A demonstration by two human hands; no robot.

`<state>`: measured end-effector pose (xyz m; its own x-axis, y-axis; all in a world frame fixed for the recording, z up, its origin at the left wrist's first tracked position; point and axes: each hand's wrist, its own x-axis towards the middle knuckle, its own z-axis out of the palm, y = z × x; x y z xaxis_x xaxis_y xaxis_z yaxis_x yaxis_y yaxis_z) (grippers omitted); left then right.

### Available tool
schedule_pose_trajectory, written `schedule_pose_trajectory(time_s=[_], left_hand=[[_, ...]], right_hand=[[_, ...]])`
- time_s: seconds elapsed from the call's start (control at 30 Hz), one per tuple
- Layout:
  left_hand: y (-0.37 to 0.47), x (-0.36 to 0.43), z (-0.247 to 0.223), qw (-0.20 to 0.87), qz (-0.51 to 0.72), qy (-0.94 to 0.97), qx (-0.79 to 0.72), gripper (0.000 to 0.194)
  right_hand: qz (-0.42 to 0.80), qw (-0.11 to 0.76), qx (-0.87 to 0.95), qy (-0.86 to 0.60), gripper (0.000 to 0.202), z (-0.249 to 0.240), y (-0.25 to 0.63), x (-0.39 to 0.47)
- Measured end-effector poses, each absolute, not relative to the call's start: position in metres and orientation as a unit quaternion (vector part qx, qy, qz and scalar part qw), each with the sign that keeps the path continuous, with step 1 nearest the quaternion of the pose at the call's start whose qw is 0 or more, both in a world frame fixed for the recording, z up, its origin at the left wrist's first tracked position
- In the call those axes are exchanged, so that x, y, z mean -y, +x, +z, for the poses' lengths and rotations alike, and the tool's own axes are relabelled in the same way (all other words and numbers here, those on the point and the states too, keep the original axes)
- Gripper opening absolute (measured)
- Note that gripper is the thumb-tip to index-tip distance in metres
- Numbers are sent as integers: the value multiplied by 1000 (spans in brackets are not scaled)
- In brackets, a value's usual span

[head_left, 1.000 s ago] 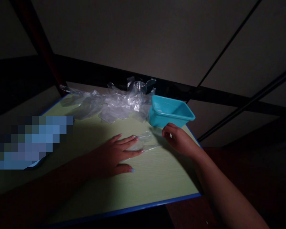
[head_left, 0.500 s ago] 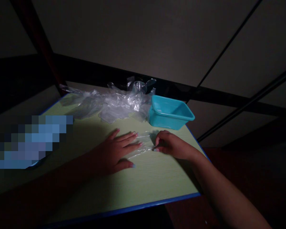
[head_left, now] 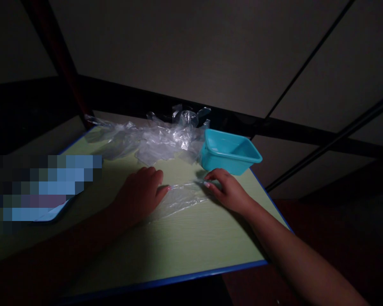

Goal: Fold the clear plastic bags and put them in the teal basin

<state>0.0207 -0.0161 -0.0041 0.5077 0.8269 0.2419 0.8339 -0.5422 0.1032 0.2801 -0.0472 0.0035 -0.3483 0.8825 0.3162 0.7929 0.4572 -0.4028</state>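
Note:
A clear plastic bag (head_left: 181, 200) lies stretched flat on the table between my hands. At its left end, my left hand (head_left: 142, 190) has its fingers curled and pinches the bag's far edge between thumb and fingers. My right hand (head_left: 226, 189) grips the far right corner, thumb and fingertips closed on the film. Just beyond my right hand stands a turquoise plastic basket (head_left: 221, 161). A loose heap of crumpled clear plastic bags (head_left: 159, 140) lies along the table's far edge, left of the basket.
The pale green table (head_left: 178, 250) has a blue edge. At its left side lies a flat blue object (head_left: 55, 210), mostly blurred out by blocks. Dark cabinet panels (head_left: 178, 51) rise behind the table.
My left hand has gone from lying flat with fingers spread to curling round the bag's edge, a little to the left. My right hand has shifted slightly to the far corner.

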Motion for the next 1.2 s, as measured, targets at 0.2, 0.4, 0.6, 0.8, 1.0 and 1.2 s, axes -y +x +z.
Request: schedule_pose_trajectory(time_s=[0.2, 0.4, 0.6, 0.8, 1.0, 1.2], left_hand=[[23, 21, -19, 9, -163, -882, 442, 54], [20, 27, -29, -24, -105, -918, 382, 66], [19, 27, -33, -46, -90, -900, 425, 63], [22, 24, -22, -28, -152, -893, 424, 52], [15, 5, -11, -11, -213, -863, 458, 22], [11, -5, -21, -47, -203, -865, 456, 17]], right_hand=[[145, 81, 897, -409, 55, 3, 272, 52], [135, 13, 877, -461, 55, -1, 274, 51], [127, 7, 865, -486, 57, -3, 278, 50], [130, 38, 870, -475, 55, 1, 275, 49], [148, 31, 873, -463, 52, 2, 274, 51], [160, 40, 865, -474, 54, -1, 275, 49]])
